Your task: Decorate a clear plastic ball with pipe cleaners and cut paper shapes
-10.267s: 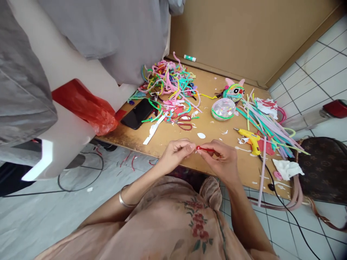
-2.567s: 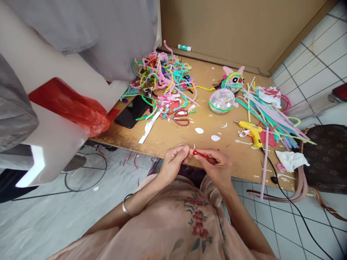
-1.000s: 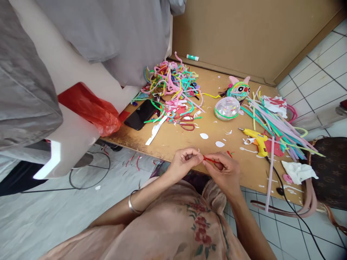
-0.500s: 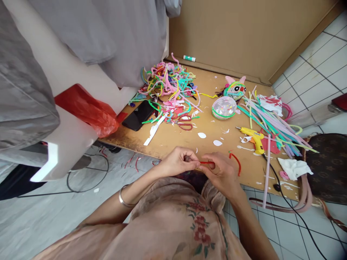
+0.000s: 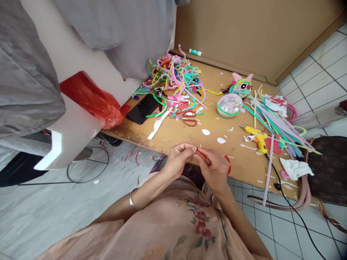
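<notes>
A red pipe cleaner [image 5: 202, 154] is pinched between my two hands over the table's near edge. My left hand [image 5: 179, 159] is closed on one end, thumb against the fingertips. Close beside it, my right hand [image 5: 215, 169] also grips the red stem, fingers curled. A curved red length [image 5: 229, 167] shows past the right hand's outer side; whether it is the same piece is hidden. Farther back stand a clear plastic bowl shape [image 5: 230, 104] with a green rim strip and a decorated animal head [image 5: 241, 86] with pink ears.
A yellow glue gun [image 5: 258, 139] with a black cord lies right. Nearby are straight pipe cleaners [image 5: 282, 122], a white tissue [image 5: 296, 168] and a brown bag [image 5: 326, 168]. Left are a tangled pipe-cleaner heap [image 5: 176, 76], scissors [image 5: 189, 122], a phone [image 5: 142, 109] and a red plastic bag [image 5: 92, 99].
Both hands have shifted slightly up in the picture, and the red pipe cleaner has gone from level to slanted between the fingertips. The view has moved a little.
</notes>
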### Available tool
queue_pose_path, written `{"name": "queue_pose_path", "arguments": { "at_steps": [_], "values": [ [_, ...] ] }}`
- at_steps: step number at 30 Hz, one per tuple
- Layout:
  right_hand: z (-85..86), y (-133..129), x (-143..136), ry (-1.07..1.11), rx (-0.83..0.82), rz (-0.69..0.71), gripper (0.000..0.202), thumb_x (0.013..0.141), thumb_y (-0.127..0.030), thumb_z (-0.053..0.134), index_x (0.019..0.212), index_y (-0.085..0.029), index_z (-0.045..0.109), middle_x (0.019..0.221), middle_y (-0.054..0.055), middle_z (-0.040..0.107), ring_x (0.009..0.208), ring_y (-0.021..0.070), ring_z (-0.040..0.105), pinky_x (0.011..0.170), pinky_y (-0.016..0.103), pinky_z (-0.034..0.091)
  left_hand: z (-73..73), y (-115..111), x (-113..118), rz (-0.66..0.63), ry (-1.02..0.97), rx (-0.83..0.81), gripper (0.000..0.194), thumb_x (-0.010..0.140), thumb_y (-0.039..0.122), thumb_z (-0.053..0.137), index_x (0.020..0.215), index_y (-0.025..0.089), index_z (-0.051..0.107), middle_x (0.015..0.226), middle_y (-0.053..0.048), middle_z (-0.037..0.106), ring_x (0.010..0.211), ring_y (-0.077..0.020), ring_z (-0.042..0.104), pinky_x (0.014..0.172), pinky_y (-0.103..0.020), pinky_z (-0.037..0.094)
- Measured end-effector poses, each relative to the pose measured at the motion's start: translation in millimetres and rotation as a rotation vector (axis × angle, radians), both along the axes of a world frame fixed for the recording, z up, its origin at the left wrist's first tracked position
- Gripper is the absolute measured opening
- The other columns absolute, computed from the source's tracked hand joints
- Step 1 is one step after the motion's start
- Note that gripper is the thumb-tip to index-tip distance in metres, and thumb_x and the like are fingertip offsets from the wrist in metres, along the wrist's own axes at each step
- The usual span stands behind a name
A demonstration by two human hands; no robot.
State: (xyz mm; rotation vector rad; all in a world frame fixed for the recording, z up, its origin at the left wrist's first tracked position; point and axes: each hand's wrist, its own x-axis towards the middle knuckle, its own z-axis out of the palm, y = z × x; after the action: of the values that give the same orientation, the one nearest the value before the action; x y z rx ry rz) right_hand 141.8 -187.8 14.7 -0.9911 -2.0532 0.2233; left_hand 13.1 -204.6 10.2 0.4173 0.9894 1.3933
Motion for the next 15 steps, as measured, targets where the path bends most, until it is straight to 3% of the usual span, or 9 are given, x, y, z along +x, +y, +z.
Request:
{"name": "queue_pose_path", "arguments": {
  "at_steps": [5, 9, 15],
  "values": [
    [0.8, -2, -6, -0.145, 0.102, -0.022, 0.015, 0.091, -0.023, 0.059, 0.085, -0.019, 0.073, 0.071, 0.005, 0.074, 0.062, 0.0163, 0.065, 0.063, 0.031, 0.045, -4.1, -7, -3, 0.021, -0.048, -0.003, 0.035, 0.056, 0.040, 0.082, 0.060, 0.012, 0.061, 0.048, 0.006, 0.044, 0.047, -0.0033, 0.027, 0.049, -0.021, 0.020],
    [0.6, -3, -10, -0.131, -0.001, 0.046, 0.015, 0.091, -0.026, 0.061, 0.081, -0.020, 0.072, 0.071, 0.002, 0.074, 0.063, 0.0142, 0.065, 0.064, 0.029, 0.043, -9.5, -14, -11, -0.011, -0.028, -0.018, 0.035, 0.059, 0.040, 0.081, 0.059, 0.013, 0.059, 0.047, 0.007, 0.039, 0.047, -0.0039, 0.026, 0.048, -0.021, 0.019],
    [4.5, -3, -14, 0.008, -0.136, 0.128, 0.009, 0.084, -0.027, 0.070, 0.079, -0.021, 0.072, 0.068, 0.000, 0.073, 0.058, 0.0122, 0.063, 0.062, 0.027, 0.044, -11.3, -26, -29, -0.056, 0.167, 0.063, 0.041, 0.068, 0.050, 0.077, 0.061, 0.013, 0.061, 0.050, 0.005, 0.041, 0.050, -0.0056, 0.029, 0.050, -0.021, 0.021]
  ]
}}
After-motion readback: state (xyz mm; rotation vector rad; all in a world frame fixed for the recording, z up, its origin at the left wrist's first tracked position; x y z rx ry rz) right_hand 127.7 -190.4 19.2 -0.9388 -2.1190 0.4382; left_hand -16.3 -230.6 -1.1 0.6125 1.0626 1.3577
